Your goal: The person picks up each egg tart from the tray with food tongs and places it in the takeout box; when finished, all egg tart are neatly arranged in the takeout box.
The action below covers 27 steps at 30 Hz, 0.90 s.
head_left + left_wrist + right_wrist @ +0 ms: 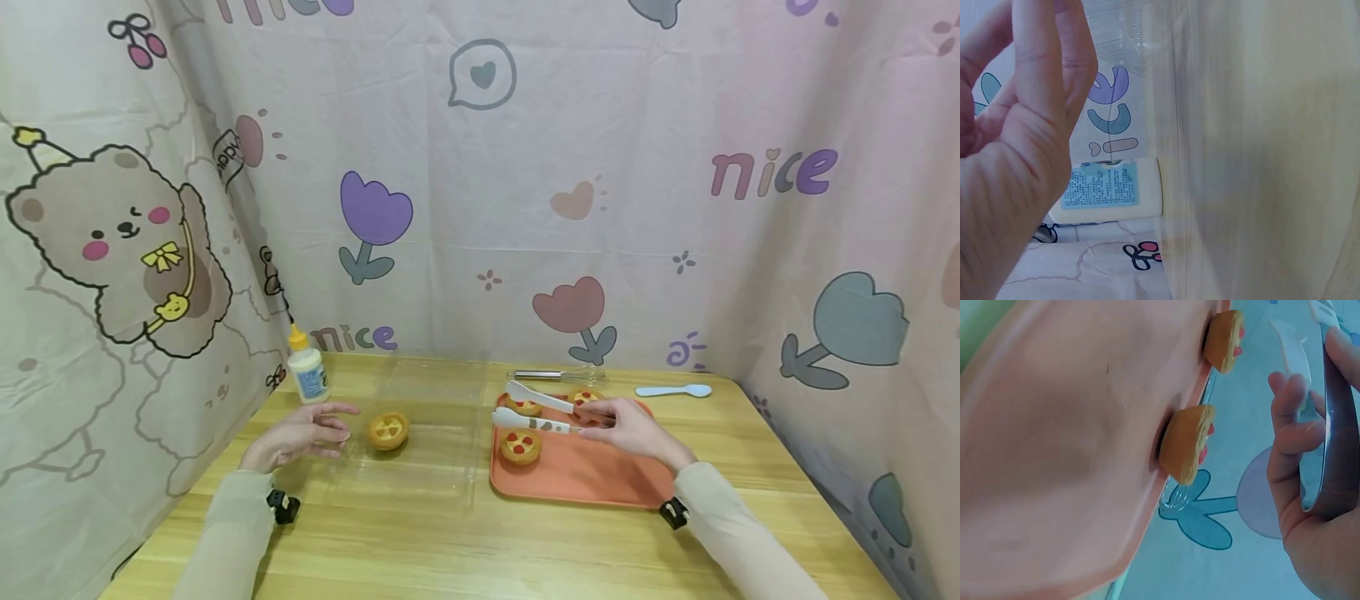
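Note:
My right hand (633, 429) holds a pair of metal tongs (1340, 437) with white tips, above an orange tray (585, 479). The tips are spread and point left, with nothing between them. On the tray sit three tarts with red toppings: a front one (520, 447), one behind it (523, 406), and one (585, 402) partly hidden by the tongs and hand. A plain-topped tart (387, 432) sits in a clear plastic container (442, 475) to the left. My left hand (300, 437), fingers loosely extended, is at the container's left side; whether it touches, I cannot tell.
A white bottle with a yellow cap (308, 371) stands behind my left hand. Behind the tray lie a whisk (551, 376) and a pale blue spoon (673, 391). A printed curtain (480, 225) borders the wooden table (390, 550) at back and sides.

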### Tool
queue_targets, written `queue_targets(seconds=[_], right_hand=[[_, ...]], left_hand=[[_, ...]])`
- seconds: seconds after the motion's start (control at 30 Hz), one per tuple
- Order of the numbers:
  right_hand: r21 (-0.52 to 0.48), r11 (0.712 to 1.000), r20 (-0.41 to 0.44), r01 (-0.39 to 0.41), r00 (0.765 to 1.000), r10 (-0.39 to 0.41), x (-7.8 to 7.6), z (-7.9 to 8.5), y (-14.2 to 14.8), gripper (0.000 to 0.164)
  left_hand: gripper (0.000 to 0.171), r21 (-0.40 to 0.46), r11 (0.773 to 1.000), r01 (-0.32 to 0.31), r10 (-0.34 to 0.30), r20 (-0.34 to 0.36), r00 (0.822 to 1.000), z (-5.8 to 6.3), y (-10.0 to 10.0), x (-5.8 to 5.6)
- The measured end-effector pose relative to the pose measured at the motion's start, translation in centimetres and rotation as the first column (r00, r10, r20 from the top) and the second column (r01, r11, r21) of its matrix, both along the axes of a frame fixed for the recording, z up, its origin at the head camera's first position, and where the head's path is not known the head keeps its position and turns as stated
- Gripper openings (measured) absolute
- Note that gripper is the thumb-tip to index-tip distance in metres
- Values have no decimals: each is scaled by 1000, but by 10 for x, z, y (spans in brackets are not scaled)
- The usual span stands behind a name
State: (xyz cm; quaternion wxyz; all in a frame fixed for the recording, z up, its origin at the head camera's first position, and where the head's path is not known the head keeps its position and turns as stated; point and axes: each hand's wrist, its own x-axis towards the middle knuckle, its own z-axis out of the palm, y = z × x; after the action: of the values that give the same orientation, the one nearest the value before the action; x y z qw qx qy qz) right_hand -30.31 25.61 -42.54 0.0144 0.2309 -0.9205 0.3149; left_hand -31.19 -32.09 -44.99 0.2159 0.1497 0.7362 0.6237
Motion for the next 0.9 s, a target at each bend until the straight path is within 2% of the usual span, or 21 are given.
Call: queue_targets(seconds=[0.2,0.4,0.57,0.8,0.9], right_hand=[[-17,997,56,-79,995,79,0,0,7,54],[-48,986,107,-161,980,165,-1,1,15,54],[-3,986,115,-165,980,164,-1,3,20,52],[-11,985,206,-173,963,172,2,5,22,49],[17,982,187,-189,965,183,1,5,23,48]], left_hand=[[60,1,1000,10,-10,2,1000,-1,-3,0],[60,-4,1000,3,-3,2,1000,-1,-3,0],[62,3,1000,1,-1,3,1000,1,-1,1],[63,8,1000,-13,13,15,1000,2,0,1],[62,10,1000,-12,12,17,1000,1,-1,1]])
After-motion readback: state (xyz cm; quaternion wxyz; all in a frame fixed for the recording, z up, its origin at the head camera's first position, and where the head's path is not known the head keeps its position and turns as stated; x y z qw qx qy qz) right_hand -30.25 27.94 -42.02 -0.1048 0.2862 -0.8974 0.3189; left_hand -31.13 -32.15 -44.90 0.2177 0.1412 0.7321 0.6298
